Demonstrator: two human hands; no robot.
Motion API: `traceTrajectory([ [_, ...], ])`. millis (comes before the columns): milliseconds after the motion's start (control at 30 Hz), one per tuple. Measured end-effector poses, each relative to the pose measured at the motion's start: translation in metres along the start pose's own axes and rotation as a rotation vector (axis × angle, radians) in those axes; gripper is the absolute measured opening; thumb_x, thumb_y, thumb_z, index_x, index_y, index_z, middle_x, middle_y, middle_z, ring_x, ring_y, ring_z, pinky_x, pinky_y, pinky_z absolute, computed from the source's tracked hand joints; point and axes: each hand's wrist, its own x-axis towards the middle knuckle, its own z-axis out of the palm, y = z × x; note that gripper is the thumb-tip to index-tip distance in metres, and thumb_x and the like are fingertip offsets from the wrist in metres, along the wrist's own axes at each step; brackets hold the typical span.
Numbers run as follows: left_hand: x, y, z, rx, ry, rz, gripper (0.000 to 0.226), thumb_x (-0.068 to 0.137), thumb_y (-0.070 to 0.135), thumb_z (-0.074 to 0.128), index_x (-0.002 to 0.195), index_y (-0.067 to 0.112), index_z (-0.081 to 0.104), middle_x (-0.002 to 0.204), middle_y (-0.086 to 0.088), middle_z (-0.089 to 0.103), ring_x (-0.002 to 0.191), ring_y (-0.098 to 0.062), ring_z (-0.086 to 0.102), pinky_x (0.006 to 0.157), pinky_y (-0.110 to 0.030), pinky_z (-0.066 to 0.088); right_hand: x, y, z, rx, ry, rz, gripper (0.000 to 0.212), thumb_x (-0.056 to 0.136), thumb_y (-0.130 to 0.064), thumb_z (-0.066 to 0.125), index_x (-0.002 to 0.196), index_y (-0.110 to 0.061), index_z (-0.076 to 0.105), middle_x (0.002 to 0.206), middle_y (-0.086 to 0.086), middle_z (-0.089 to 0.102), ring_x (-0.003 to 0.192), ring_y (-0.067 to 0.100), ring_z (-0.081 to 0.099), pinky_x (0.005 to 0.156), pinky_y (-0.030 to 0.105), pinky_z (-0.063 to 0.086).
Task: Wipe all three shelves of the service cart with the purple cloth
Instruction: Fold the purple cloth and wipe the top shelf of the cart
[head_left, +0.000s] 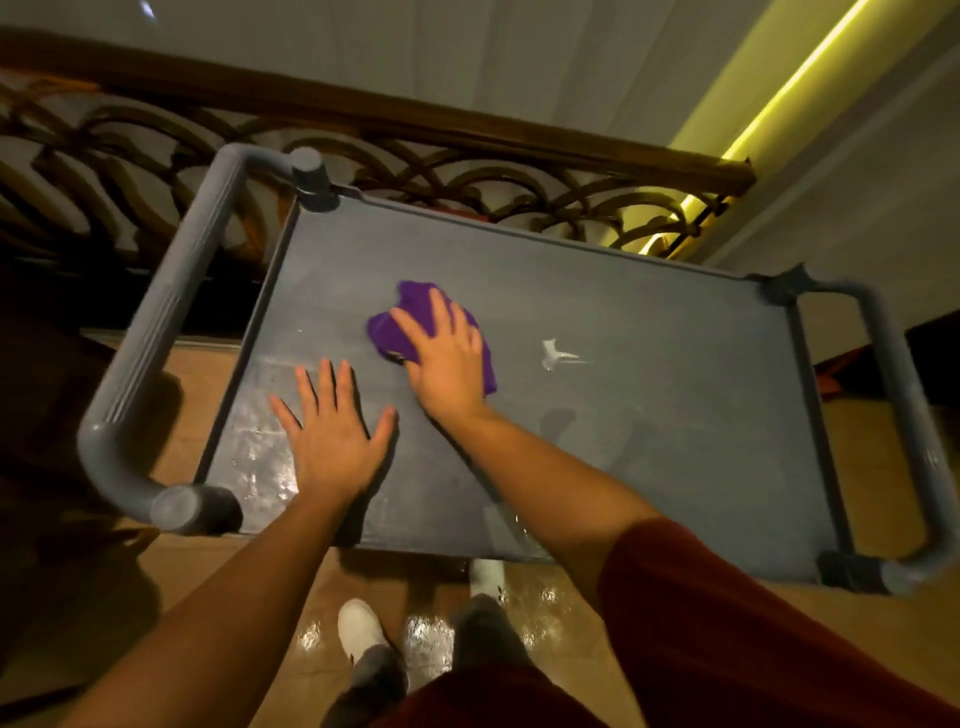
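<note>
The grey service cart's top shelf (649, 426) fills the middle of the head view. A crumpled purple cloth (415, 306) lies near the shelf's centre. My right hand (447, 358) presses flat on top of the cloth, fingers spread, covering most of it. My left hand (332, 436) rests flat on the bare shelf to the left of the cloth, fingers apart, holding nothing. The two lower shelves are hidden beneath the top one.
Grey tubular handles stand at the cart's left end (156, 332) and right end (904, 415). A dark ornate railing (415, 156) runs right behind the cart. A small bright glint (558, 356) shows on the shelf. My feet (363, 629) stand on glossy floor below.
</note>
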Motion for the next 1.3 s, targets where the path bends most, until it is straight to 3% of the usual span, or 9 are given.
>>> traceTrajectory([
  [67,-0.001,-0.004,0.005,0.074,0.011,0.017,0.079,0.097,0.069,0.016,0.160,0.022,0.014,0.169,-0.010,0.002,0.154,-0.033,-0.010,0.120,-0.065,-0.004,0.000,-0.005,0.015,-0.039,-0.032,-0.054,0.062,0.091,-0.039,0.067,0.149,-0.040,0.043,0.166,0.011,0.026,0.151,0.042,0.022,0.120,0.061,0.022],
  [200,-0.001,-0.002,0.001,0.141,-0.003,0.007,0.079,0.096,0.073,0.015,0.160,0.027,0.010,0.169,-0.009,-0.003,0.154,-0.033,-0.011,0.121,-0.062,-0.004,-0.003,0.071,0.002,-0.086,-0.014,-0.149,0.052,0.091,-0.027,0.062,0.141,-0.037,0.055,0.164,0.010,0.032,0.151,0.039,0.026,0.120,0.054,0.024],
  [467,-0.003,0.004,0.003,0.160,-0.022,-0.008,0.080,0.095,0.074,0.013,0.160,0.030,0.002,0.169,-0.007,-0.006,0.154,-0.031,-0.011,0.121,-0.062,-0.002,-0.070,0.276,-0.064,-0.160,0.002,0.166,0.052,0.092,-0.018,0.066,0.143,-0.024,0.055,0.160,0.019,0.035,0.149,0.043,0.028,0.122,0.059,0.020],
  [567,0.000,0.007,0.000,0.168,-0.046,-0.016,0.083,0.093,0.077,0.014,0.160,0.029,0.006,0.169,-0.007,-0.001,0.154,-0.031,-0.010,0.120,-0.062,-0.006,-0.074,0.288,-0.072,-0.038,0.038,0.201,0.049,0.091,-0.012,0.066,0.139,-0.022,0.058,0.159,0.017,0.036,0.147,0.040,0.031,0.120,0.054,0.030],
  [700,0.024,0.052,-0.009,0.140,-0.107,-0.033,0.088,0.088,0.082,0.014,0.159,0.029,0.014,0.169,-0.007,0.002,0.152,-0.031,-0.013,0.111,-0.054,-0.028,-0.044,0.235,-0.065,0.122,0.100,0.111,0.057,0.086,-0.005,0.069,0.138,-0.027,0.060,0.158,0.014,0.039,0.144,0.038,0.037,0.118,0.050,0.036],
  [833,0.051,0.123,-0.001,0.074,-0.288,-0.110,0.083,0.087,0.082,0.013,0.157,0.043,-0.003,0.168,-0.005,-0.015,0.152,-0.037,-0.018,0.114,-0.068,-0.010,-0.024,0.192,-0.042,0.022,-0.062,-0.074,0.058,0.089,-0.029,0.070,0.143,-0.038,0.051,0.166,0.009,0.025,0.152,0.040,0.019,0.121,0.062,0.021],
  [933,0.048,0.121,0.008,0.151,-0.322,-0.111,0.090,0.080,0.089,0.007,0.154,0.043,-0.017,0.163,-0.006,-0.028,0.149,-0.037,-0.025,0.113,-0.068,-0.012,-0.037,0.239,-0.042,-0.036,-0.047,-0.123,0.052,0.090,-0.026,0.066,0.140,-0.037,0.055,0.164,0.009,0.031,0.152,0.039,0.023,0.118,0.061,0.025],
  [1133,0.047,0.113,0.023,0.147,-0.261,-0.062,0.090,0.079,0.090,-0.002,0.154,0.042,-0.018,0.162,-0.005,-0.029,0.147,-0.035,-0.027,0.110,-0.069,-0.013,-0.116,0.401,-0.097,-0.116,0.062,0.262,0.050,0.091,-0.013,0.068,0.139,-0.024,0.058,0.158,0.017,0.038,0.151,0.040,0.026,0.124,0.060,0.019],
  [1300,0.045,0.116,0.018,0.173,-0.293,-0.052,0.089,0.081,0.088,0.002,0.154,0.041,-0.019,0.162,-0.006,-0.029,0.147,-0.036,-0.027,0.109,-0.066,-0.015,-0.120,0.393,-0.112,0.115,0.142,0.350,0.050,0.091,-0.007,0.067,0.138,-0.019,0.059,0.157,0.013,0.040,0.147,0.035,0.034,0.119,0.053,0.034],
])
